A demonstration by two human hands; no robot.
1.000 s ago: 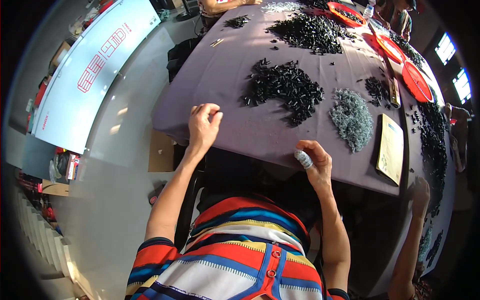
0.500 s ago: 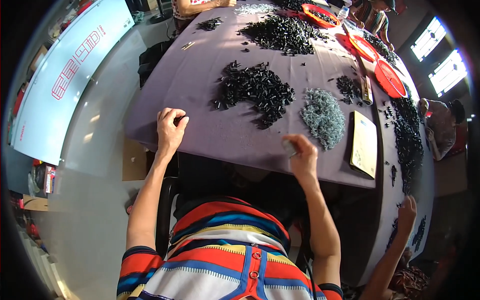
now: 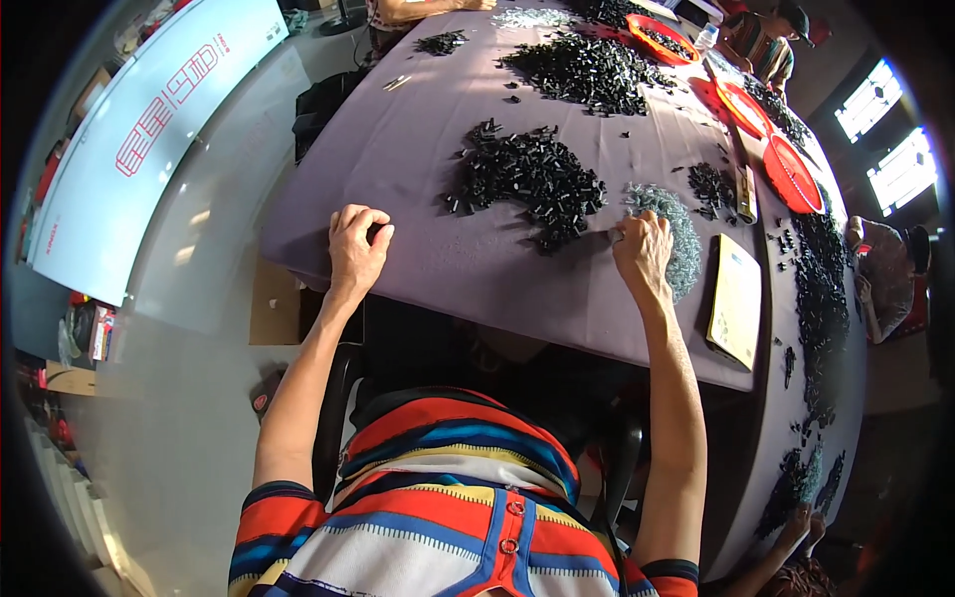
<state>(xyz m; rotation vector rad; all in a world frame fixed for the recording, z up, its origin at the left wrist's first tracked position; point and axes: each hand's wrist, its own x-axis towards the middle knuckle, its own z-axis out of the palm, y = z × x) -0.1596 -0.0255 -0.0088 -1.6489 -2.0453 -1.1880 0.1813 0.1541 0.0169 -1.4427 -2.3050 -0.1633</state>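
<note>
Head view: right hand [image 3: 645, 254] grip curled shut at the edge of the grey spring pile [image 3: 668, 239], centre right; cannot tell what it has pinched. Left hand [image 3: 356, 249] loosely curled, apparently empty, on the table [image 3: 438, 199] near its front edge. Risk: the black parts heap [image 3: 532, 179] sits just beside the springs, so a careless sweep could mix them or push pieces over the edge.

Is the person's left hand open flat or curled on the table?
Curled. The left hand rests near the edge of the purple table with its fingers bent inward toward the thumb; whether it holds something small cannot be told.
</note>
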